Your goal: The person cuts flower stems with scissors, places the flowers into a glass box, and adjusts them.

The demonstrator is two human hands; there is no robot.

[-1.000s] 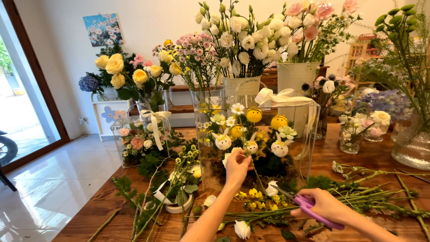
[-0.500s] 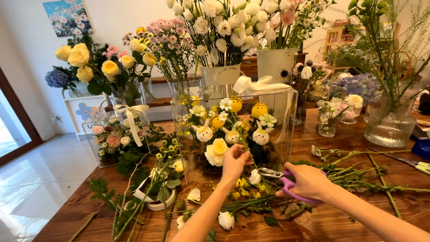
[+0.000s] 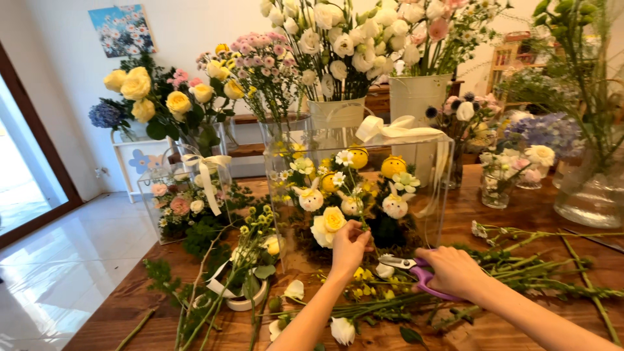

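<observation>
The fingers [image 3: 359,233] of the left hand [image 3: 350,246] are closed around a thin green flower stem [image 3: 357,207] that rises to a small white daisy-like bloom [image 3: 344,158]. The hand is raised at the open front of a clear square acrylic box [image 3: 437,195] tied with a cream ribbon bow [image 3: 390,127]. The stem stands among the box's contents: a cream-yellow rose [image 3: 328,224] just left of the hand, small white round flower heads [image 3: 394,205], and two yellow ball-shaped blooms [image 3: 393,166] behind.

The right hand [image 3: 455,272] rests low on the wooden desk [image 3: 539,211], its fingers curled through the handle of purple-handled scissors [image 3: 416,272]. The blades point left toward the left hand and lie near it; whether they are parted cannot be told.

Cut green stems [image 3: 546,263] lie scattered across the desk to the right of the right hand and beneath both forearms. A loose white bloom [image 3: 342,330] lies near the left forearm. To the left, a small white round dish [image 3: 244,301] sits under leafy sprigs. Further left stands a second clear box with pink flowers [image 3: 185,201]. Behind the main box, a white metal bucket of white flowers [image 3: 419,97] and a glass vase of yellow roses [image 3: 195,133] crowd the rear of the desk. A large glass vase [image 3: 588,192] stands at the far right.
</observation>
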